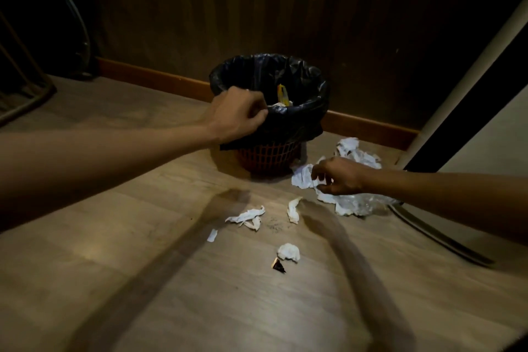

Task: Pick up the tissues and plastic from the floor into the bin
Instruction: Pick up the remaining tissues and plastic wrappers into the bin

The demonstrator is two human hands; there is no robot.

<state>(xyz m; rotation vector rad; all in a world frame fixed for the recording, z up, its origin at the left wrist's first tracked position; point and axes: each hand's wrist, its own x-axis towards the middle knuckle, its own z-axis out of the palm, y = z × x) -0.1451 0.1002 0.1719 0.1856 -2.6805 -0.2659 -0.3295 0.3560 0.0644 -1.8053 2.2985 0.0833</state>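
Gathering step. Left hand [238,114] pinches the bin liner [297,120] at the bin's near rim. Right hand [340,176], fingers spread and empty, hovers over tissues [303,177] and plastic [363,204] directly beneath it. Next move likely requires closing on this pile, then lifting binward.

Head view, down toward floor [171,280]

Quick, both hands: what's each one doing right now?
Left hand: closed, pinching the bin liner at the rim.
Right hand: open, fingers on a tissue, nothing lifted.
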